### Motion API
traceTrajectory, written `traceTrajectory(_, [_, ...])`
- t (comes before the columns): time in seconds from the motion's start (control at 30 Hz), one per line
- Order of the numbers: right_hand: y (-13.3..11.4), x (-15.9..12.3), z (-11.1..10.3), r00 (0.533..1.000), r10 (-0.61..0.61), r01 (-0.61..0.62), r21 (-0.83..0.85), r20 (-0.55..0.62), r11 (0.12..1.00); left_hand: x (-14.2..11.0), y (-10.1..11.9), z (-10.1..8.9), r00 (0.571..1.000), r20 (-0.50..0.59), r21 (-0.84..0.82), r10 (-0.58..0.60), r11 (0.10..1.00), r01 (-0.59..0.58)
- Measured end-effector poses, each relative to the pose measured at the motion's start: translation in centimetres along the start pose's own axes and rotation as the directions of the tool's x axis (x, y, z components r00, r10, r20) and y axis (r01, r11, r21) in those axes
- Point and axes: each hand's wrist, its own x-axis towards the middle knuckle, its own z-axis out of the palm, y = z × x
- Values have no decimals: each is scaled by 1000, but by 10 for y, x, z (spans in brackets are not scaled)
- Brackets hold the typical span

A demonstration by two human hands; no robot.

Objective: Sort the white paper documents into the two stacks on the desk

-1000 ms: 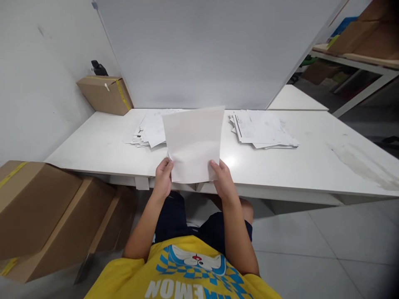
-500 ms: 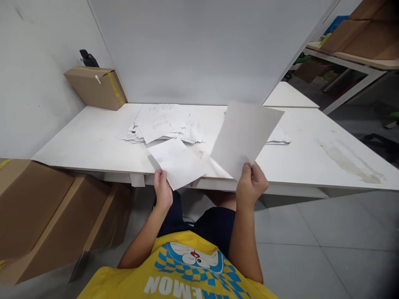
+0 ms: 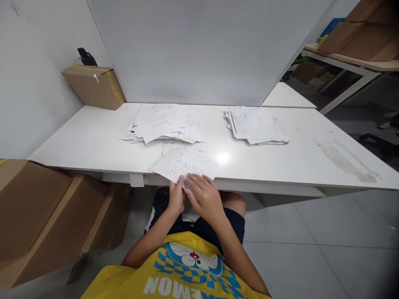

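A printed sheet of paper (image 3: 191,162) extends over the table's front edge, its near edge at my hands. My left hand (image 3: 176,198) pinches this near edge, thumb on top. My right hand (image 3: 205,197) lies over the paper's near right part with its fingers stretched out and the thumb apart. Whether more than one sheet is in my grip, I cannot tell. Beyond it, an untidy stack of papers (image 3: 162,122) sits at the left. A second, smaller paper stack (image 3: 257,124) is at the right.
The white table (image 3: 311,153) backs onto a grey panel (image 3: 199,50). A cardboard box (image 3: 90,87) leans in the left corner. Large cartons (image 3: 37,207) stand on the floor at the left. Another table with brown boxes (image 3: 370,41) is at the far right.
My right hand has moved left to my left hand, and the sheet it held up is no longer separate. A printed side now faces up. The right stack has come into full view.
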Motion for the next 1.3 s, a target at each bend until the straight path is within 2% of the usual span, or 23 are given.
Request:
traceTrajectory(0.03, [3, -4, -2, 995, 46, -42, 39, -94, 998, 0, 1, -1, 1000, 3, -2, 24, 1000, -24])
traceTrajectory(0.07, [7, -7, -5, 968, 130, -114, 85, -214, 990, -2, 3, -1, 999, 15, -11, 52, 999, -52])
traceTrajectory(0.1, [11, -10, -7, 909, 249, -208, 155, -335, 966, -3, 6, 0, 996, 35, -23, 77, 997, -76])
traceTrajectory(0.13, [15, -11, -9, 821, 387, -299, 261, -420, 918, -5, 8, 0, 994, 63, -36, 93, 995, -90])
traceTrajectory(0.17, [19, -12, -10, 735, 523, -364, 400, -432, 841, -8, 11, 2, 991, 99, -50, 93, 995, -89])
traceTrajectory(0.2, [22, -12, -11, 684, 634, -394, 548, -361, 738, -10, 13, 4, 987, 138, -66, 80, 995, -72])
traceTrajectory(0.23, [24, -11, -12, 674, 699, -397, 682, -237, 614, -13, 14, 5, 983, 177, -82, 58, 996, -44])
traceTrajectory(0.3, [28, -9, -12, 720, 694, -374, 845, 4, 383, -16, 15, 8, 972, 236, -110, 8, 994, 18])
traceTrajectory(0.33, [30, -8, -12, 738, 673, -357, 879, 58, 316, -17, 14, 9, 967, 255, -117, -11, 992, 42])
traceTrajectory(0.37, [32, -8, -13, 741, 669, -332, 898, 59, 289, -17, 13, 9, 964, 264, -122, -19, 991, 53])
traceTrajectory(0.4, [37, -8, -15, 727, 687, -301, 905, 14, 301, -15, 12, 8, 965, 263, -124, -16, 991, 50])
traceTrajectory(0.47, [49, -8, -24, 662, 734, -243, 883, -152, 402, -9, 12, 4, 971, 238, -119, 35, 993, -6])
traceTrajectory(0.53, [67, -7, -41, 601, 727, -208, 814, -331, 543, 0, 15, 3, 963, 221, -93, 153, 986, -135])
traceTrajectory(0.57, [76, -5, -53, 578, 704, -193, 769, -412, 609, 5, 17, 4, 945, 232, -72, 230, 973, -219])
traceTrajectory(0.63, [95, 0, -78, 534, 639, -150, 681, -554, 717, 13, 22, 16, 871, 309, -12, 381, 918, -397])
traceTrajectory(0.7, [111, 7, -101, 489, 577, -106, 612, -654, 784, 18, 21, 37, 767, 434, 65, 472, 833, -550])
traceTrajectory(0.77, [125, 12, -116, 474, 541, -90, 573, -695, 815, 24, 14, 65, 678, 546, 136, 493, 746, -652])
traceTrajectory(0.83, [138, 14, -120, 476, 532, -97, 559, -700, 823, 31, -2, 90, 629, 597, 185, 498, 678, -711])
traceTrajectory(0.87, [144, 13, -118, 477, 536, -109, 558, -697, 822, 35, -11, 99, 623, 599, 210, 503, 652, -729])
traceTrajectory(0.93, [157, 9, -111, 474, 560, -138, 571, -679, 809, 45, -30, 109, 641, 579, 285, 504, 611, -738])
traceTrajectory(1.1, [186, -5, -91, 477, 631, -189, 629, -612, 754, 71, -63, 105, 741, 501, 484, 447, 565, -668])
traceTrajectory(1.2, [190, -10, -91, 501, 646, -216, 640, -576, 738, 74, -62, 103, 751, 531, 496, 392, 575, -651])
traceTrajectory(1.3, [183, -22, -101, 562, 689, -341, 631, -457, 697, 63, -48, 101, 759, 555, 495, 341, 598, -630])
